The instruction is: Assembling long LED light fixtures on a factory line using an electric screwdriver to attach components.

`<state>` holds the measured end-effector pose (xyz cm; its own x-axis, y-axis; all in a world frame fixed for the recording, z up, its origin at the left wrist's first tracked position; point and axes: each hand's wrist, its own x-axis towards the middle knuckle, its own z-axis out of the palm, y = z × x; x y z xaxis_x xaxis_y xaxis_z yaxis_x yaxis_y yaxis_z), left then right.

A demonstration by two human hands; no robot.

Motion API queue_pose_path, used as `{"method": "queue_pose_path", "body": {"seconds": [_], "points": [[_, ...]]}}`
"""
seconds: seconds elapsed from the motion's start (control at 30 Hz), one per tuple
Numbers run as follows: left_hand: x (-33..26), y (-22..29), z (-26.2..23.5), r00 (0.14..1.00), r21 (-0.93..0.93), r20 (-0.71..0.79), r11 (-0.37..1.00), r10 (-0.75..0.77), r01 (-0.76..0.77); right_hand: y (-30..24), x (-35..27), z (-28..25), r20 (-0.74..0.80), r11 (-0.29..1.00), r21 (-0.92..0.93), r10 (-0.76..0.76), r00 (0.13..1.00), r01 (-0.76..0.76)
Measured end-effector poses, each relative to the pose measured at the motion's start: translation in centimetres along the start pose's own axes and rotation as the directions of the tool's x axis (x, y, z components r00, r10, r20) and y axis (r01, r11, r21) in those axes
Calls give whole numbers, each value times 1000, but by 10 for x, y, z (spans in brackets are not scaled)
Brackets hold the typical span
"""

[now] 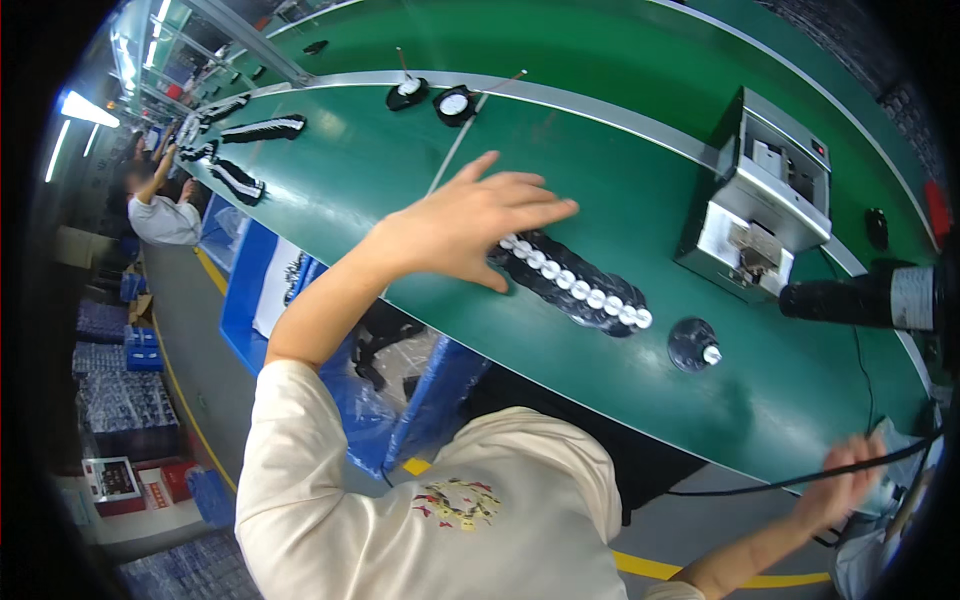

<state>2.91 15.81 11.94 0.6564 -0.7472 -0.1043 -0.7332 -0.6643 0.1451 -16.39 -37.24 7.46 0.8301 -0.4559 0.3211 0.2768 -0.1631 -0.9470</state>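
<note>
My left hand [480,218] is open, fingers spread, over the left end of a leaning row of black round pieces with white hubs [580,285]. It hides that end, and I cannot tell whether it touches them. A single black round piece with a white hub [690,344] lies apart on the green bench, just right of the row. Off the bench's near right edge is my right hand [838,485], smeared by motion. A pale, partly see-through bag [885,500] is close by it; whether the hand holds anything is unclear.
A grey metal machine [765,200] stands at the far right of the bench, with a black cylinder [850,303] beside it. A black cable [740,490] crosses near my right hand. Two black round parts [455,104] lie at the far edge. Blue bins [440,400] stand below the bench; another person [165,215] works far left.
</note>
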Motion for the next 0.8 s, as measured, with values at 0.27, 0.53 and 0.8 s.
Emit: {"method": "queue_pose_path", "body": {"seconds": [0.27,0.53,0.8], "points": [[73,64,40,985,-16,10,985,172,-172,34,13,158,682,906,-398,187,706,144],[84,73,38,990,-219,17,967,140,-133,42,15,190,748,931,-315,126,651,182],[107,103,49,981,-312,-122,933,151,-183,44,16,200,787,935,-277,89,611,221]]}}
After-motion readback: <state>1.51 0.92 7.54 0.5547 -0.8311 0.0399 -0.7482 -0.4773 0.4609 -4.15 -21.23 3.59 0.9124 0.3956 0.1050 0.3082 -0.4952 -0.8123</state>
